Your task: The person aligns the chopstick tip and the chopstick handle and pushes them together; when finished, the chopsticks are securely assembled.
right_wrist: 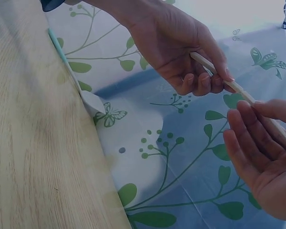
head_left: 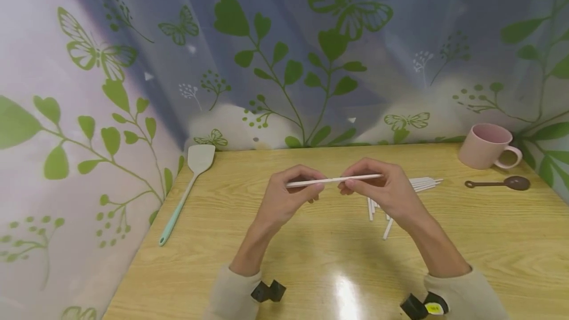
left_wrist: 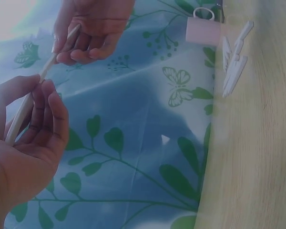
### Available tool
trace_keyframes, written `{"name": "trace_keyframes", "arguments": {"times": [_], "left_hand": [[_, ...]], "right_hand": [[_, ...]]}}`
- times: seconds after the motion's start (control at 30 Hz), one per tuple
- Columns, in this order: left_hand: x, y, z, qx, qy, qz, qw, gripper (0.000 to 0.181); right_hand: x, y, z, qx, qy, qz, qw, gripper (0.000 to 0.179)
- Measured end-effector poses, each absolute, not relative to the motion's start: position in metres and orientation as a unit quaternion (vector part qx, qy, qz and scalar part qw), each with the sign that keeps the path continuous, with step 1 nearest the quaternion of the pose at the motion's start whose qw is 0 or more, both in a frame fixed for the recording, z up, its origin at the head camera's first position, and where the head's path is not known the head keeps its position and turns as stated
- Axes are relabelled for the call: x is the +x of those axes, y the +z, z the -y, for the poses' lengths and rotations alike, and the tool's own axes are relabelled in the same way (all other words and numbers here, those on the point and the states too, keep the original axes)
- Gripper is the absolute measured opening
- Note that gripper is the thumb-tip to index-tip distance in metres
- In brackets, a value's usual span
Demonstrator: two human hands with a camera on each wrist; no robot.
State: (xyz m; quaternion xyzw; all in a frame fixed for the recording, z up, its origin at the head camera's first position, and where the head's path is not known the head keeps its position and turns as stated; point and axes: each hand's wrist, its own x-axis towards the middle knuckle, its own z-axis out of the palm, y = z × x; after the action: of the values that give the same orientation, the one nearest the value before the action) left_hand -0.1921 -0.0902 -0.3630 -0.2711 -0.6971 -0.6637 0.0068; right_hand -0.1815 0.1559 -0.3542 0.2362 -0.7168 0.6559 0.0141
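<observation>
A thin white stick (head_left: 330, 180) is held level above the table between both hands. My left hand (head_left: 291, 194) pinches its left part between thumb and fingers, and my right hand (head_left: 375, 184) pinches the right part the same way. A short length of stick shows between the two sets of fingertips. In the left wrist view the stick (left_wrist: 22, 112) runs across the left palm up to the right hand (left_wrist: 93, 31). Several similar white sticks (head_left: 426, 184) lie loose on the table behind and below the right hand, which partly hides them.
A spatula (head_left: 188, 194) with a pale green handle lies at the table's left side. At the back right stand a pink mug (head_left: 484, 147) and, in front of it, a brown spoon (head_left: 498, 183). A leaf-patterned curtain (head_left: 266, 88) hangs behind the wooden table (head_left: 333, 246).
</observation>
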Motion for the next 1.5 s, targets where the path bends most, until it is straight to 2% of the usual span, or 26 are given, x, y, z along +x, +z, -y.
{"name": "trace_keyframes", "arguments": {"times": [0.7, 1.07, 1.27, 1.5], "left_hand": [[-0.19, -0.363, 0.082, -0.264, -0.67, 0.693, 0.015, 0.012], [-0.188, -0.359, 0.085, -0.275, -0.628, 0.727, 0.012, 0.018], [-0.182, -0.356, 0.091, -0.264, -0.622, 0.737, -0.013, 0.026], [-0.173, -0.362, 0.113, -0.228, -0.603, 0.763, -0.046, 0.026]], "right_hand": [[-0.18, -0.362, -0.151, 0.224, 0.656, 0.72, 0.025, 0.012], [-0.189, -0.358, -0.163, 0.269, 0.663, 0.699, 0.018, 0.006], [-0.192, -0.361, -0.165, 0.254, 0.685, 0.682, 0.002, 0.014], [-0.205, -0.374, -0.156, 0.204, 0.733, 0.649, -0.02, 0.012]]}}
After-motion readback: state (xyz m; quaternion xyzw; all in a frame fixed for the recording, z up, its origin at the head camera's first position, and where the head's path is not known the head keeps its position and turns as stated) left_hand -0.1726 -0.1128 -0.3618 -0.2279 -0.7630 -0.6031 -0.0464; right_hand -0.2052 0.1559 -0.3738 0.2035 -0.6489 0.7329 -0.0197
